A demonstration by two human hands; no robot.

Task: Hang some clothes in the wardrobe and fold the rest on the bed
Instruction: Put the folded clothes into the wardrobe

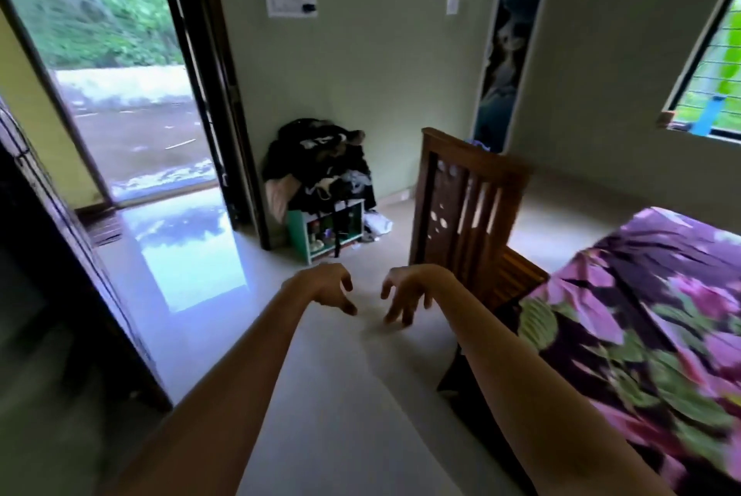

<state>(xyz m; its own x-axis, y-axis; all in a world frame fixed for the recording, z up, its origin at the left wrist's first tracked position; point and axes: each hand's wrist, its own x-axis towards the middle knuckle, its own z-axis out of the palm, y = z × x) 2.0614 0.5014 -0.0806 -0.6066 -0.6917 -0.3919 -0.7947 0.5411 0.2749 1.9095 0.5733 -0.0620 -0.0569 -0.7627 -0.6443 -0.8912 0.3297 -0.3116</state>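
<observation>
A heap of mostly dark clothes (320, 162) lies piled on a small green shelf unit (326, 229) against the far wall, beside the door frame. The bed (641, 335), covered with a purple and green floral sheet, stands at the right with its wooden footboard (465, 206) facing the wall. Both my arms stretch forward over the floor. My left hand (328, 287) and my right hand (407, 293) hang side by side with fingers loosely curled, holding nothing, well short of the clothes heap.
An open doorway (120, 94) at the left leads outside, with a dark door (60, 255) at the near left. A barred window (713, 66) is at the upper right. A tall poster (509, 54) hangs on the wall. Pale tiled floor (341, 395) lies between me and the shelf.
</observation>
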